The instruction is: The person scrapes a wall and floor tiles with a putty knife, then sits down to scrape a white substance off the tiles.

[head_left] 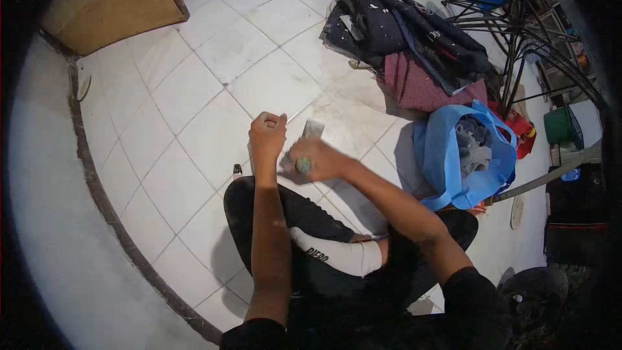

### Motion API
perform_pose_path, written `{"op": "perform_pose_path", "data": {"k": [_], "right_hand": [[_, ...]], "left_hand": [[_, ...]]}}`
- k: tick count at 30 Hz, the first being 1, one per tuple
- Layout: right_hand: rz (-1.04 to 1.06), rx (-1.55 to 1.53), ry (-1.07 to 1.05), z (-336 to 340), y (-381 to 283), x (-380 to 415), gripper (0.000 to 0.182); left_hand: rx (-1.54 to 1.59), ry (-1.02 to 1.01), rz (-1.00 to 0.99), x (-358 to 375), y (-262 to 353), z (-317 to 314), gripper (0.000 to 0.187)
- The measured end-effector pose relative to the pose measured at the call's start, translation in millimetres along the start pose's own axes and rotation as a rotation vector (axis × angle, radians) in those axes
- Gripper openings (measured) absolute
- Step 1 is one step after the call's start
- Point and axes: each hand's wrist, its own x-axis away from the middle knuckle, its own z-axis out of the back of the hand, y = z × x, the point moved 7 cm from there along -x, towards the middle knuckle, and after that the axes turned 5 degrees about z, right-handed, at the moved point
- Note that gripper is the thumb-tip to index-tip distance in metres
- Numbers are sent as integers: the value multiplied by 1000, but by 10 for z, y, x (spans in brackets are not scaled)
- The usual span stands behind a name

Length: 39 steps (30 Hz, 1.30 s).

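Observation:
My right hand (322,161) is wrapped round a putty knife (313,129). Its flat metal blade points away from me over the tiles, and the greenish end of its handle shows at my fist. My left hand (267,135) is closed beside it, slightly further left, with fingers curled in and the thumb against them. Whether anything lies inside that fist is hidden. Both hands are in front of my crossed legs, above the white tiled floor (201,116). A small dark-topped object (238,170) stands near my left knee.
On the right are a blue bag (442,149) with grey cloth inside, a pile of dark clothes (382,26) on a maroon cloth (414,84), and black metal frames (518,26). A wooden panel (123,6) stands far left; a wall (58,220) curves along the left.

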Motion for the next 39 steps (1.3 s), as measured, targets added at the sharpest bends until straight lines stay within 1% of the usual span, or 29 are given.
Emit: {"op": "perform_pose_path", "data": {"k": [1,2,4,6,7,10,11,12,14,16,17,20,21,22,24,25,28,29,30,32,34,35,38,39], "right_hand": [[60,-12,15,-198,47,34,24],[99,29,28,-243,24,65,22],[102,4,24,-131,80,75,22],[-98,38,-103,14,248,-6,25],[-65,76,1,45,259,-16,25],[28,79,13,-67,135,54,22],[91,40,-13,-197,61,60,23],[54,-19,-90,-299,87,110,25],[191,40,83,-119,106,111,17],[50,58,26,-39,261,67,20],[-24,67,0,5,313,37,23],[-14,6,-36,-156,208,60,25],[109,-39,34,-194,78,74,20],[235,-86,100,-177,-53,73,15],[215,24,6,-63,33,59,17],[128,-9,-23,-14,78,18,18],[17,115,-159,2,36,8,22],[161,4,38,-10,-42,49,18],[255,-16,64,-118,-70,118,17],[238,35,-122,-230,-42,122,18],[144,55,-140,-115,103,65,17],[180,61,97,25,126,66,14],[176,19,59,-60,81,45,17],[143,-46,-124,-228,47,71,26]], "left_hand": [[10,-3,-24,1,22,-12,26],[7,0,-20,4,11,-16,26],[-2,4,-14,13,-9,-22,26],[8,10,-11,48,-11,-1,26],[-5,18,-8,20,-20,3,25],[51,9,-16,-72,-110,-47,24],[66,3,-15,-88,-121,-61,23],[81,-3,-11,-90,-150,-73,23],[78,-3,-13,-106,-163,-89,22],[60,-2,5,-66,-141,-76,22],[2,7,-13,-26,-81,-50,22],[50,10,-31,-31,-65,-60,23],[47,3,3,-64,-91,-71,23],[70,13,-18,-80,-65,-79,23],[97,34,-43,-39,-91,-55,23],[61,36,-38,-20,-89,-38,23],[83,53,-32,14,-67,-2,22],[63,46,-42,14,-40,-16,22],[42,41,-52,-3,-10,-27,22],[-6,33,-60,-9,-4,-23,23],[-12,24,-33,-19,-62,-32,23],[-20,22,-37,-36,-77,-35,23],[-17,16,-40,-34,-90,-66,23],[-9,17,-43,-51,-71,-73,23]]}}
